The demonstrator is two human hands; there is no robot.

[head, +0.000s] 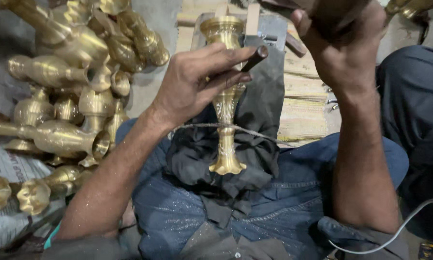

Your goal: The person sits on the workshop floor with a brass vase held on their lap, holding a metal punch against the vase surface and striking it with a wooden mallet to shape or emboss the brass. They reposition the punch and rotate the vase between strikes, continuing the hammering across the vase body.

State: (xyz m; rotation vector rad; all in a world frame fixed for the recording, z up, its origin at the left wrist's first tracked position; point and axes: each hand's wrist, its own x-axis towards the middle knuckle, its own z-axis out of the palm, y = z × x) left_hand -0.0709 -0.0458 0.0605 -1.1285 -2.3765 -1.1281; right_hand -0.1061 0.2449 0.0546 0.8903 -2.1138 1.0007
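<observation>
A brass vase [224, 103] lies along my lap on a black cloth [255, 154], its flared mouth toward me and a thin cord [245, 129] wrapped around its narrow neck. My left hand [197, 82] rests on the vase's upper body and pinches a short dark metal tool [254, 58] between fingers and thumb. My right hand [344, 41] is raised at the top right, closed around a dark handle [293, 6] whose far end runs out of view.
A heap of similar brass vases [72, 72] lies at the left on the floor and on newspaper [9, 168]. Wooden blocks [303, 96] sit beyond my knees. A white cable [399, 231] crosses the bottom right. Another dark-clothed leg [414, 96] is at the right.
</observation>
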